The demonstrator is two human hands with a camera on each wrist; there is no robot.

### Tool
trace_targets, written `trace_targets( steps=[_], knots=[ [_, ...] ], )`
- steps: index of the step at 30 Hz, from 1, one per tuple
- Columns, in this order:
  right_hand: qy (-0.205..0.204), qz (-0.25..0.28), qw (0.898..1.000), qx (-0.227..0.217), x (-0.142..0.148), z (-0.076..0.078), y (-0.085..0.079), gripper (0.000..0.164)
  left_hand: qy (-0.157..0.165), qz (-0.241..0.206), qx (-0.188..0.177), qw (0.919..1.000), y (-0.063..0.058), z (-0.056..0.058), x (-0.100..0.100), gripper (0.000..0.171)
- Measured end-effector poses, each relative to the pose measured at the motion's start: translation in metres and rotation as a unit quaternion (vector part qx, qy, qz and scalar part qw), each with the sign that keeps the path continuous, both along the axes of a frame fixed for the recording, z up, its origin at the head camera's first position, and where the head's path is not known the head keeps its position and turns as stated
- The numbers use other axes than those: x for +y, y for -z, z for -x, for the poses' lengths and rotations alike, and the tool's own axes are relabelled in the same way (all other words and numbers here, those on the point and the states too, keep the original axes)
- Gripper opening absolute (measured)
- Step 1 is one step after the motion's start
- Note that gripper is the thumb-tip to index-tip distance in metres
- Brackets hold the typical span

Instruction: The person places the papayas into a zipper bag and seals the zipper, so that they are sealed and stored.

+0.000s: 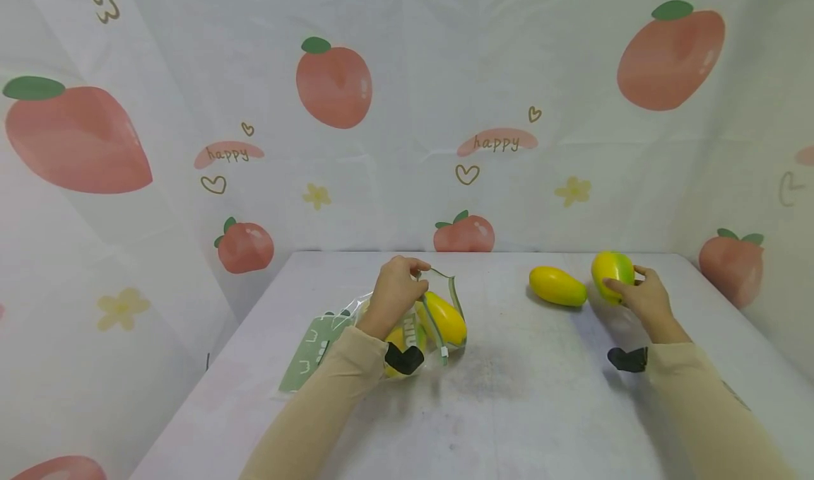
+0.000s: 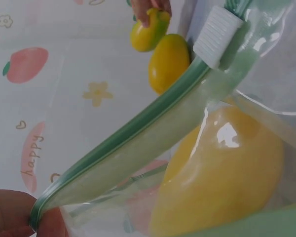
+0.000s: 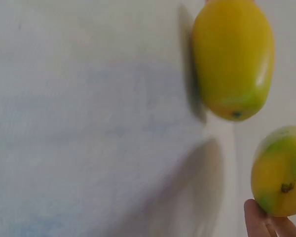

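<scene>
My left hand point(image 1: 399, 293) pinches the green-edged rim of a clear slider zip bag point(image 1: 454, 296), whose mouth gapes. Its white slider point(image 2: 218, 37) shows large in the left wrist view. Yellow mangoes point(image 1: 443, 319) lie inside the bag, partly hidden by my hand and the print. Over at the right, my right hand point(image 1: 647, 302) grips a yellow-green mango point(image 1: 612, 271), held up above the table with its stem end visible in the right wrist view. Just left of it, another yellow mango point(image 1: 557, 286) lies on the table.
A flat bag with a green printed panel point(image 1: 311, 349) lies left of the mangoes, partly behind my left forearm. The white table point(image 1: 509, 409) meets a fruit-patterned cloth point(image 1: 394, 162) at its back and sides.
</scene>
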State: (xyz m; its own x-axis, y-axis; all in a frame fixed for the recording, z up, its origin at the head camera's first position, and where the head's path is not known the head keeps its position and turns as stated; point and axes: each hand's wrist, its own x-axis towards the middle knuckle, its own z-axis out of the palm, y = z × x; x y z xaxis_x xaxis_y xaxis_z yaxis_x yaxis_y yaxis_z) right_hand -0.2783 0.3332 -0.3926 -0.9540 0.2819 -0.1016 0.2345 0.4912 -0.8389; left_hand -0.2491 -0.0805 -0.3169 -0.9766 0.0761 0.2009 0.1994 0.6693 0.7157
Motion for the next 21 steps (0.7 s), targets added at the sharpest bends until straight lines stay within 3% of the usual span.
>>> trace_targets(
  steps=[11,21],
  knots=[
    [0.012,0.016,0.996,0.091,-0.019,-0.002,-0.020,0.089,0.001,0.004,0.005,1.0000,-0.001,0.001,0.000,0.032],
    [-0.004,0.023,0.992,0.123,-0.044,-0.009,-0.031,0.089,-0.003,0.005,0.009,0.9999,-0.002,0.001,0.000,0.032]
  ],
)
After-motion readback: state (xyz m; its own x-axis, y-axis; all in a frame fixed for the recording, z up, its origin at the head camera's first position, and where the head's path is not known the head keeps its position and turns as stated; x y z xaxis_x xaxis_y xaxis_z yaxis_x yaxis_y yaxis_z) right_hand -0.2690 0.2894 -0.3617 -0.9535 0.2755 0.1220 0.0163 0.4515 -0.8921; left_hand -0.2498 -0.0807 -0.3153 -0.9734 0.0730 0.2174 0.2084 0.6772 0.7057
